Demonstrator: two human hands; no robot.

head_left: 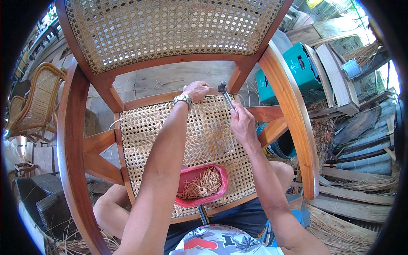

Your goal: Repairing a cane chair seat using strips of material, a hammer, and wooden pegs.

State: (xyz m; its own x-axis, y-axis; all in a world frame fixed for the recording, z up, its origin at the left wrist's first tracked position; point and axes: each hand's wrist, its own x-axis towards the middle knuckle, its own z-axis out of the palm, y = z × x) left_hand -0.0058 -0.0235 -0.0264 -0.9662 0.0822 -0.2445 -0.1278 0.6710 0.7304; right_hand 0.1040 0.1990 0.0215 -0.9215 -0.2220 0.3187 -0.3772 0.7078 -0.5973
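Observation:
A wooden chair [288,122] with a woven cane seat [204,127] and cane back [174,29] fills the middle. My left hand [196,90] is on the seat's back rail, fingers drawn together on something too small to make out. My right hand [241,121] grips a hammer [226,95], its head raised beside the left hand above the back rail. A red plastic tray [225,187] of small wooden pegs [204,182] sits on the seat's front part. A dark handle [203,214] sticks out below the tray.
A rattan chair [34,102] stands at left, above dark woven material [40,204]. At right are teal crates [297,72], wooden boxes [338,80], a bucket [282,144], corrugated sheets [369,153], planks and loose strands [327,225]. My bare knees flank the seat.

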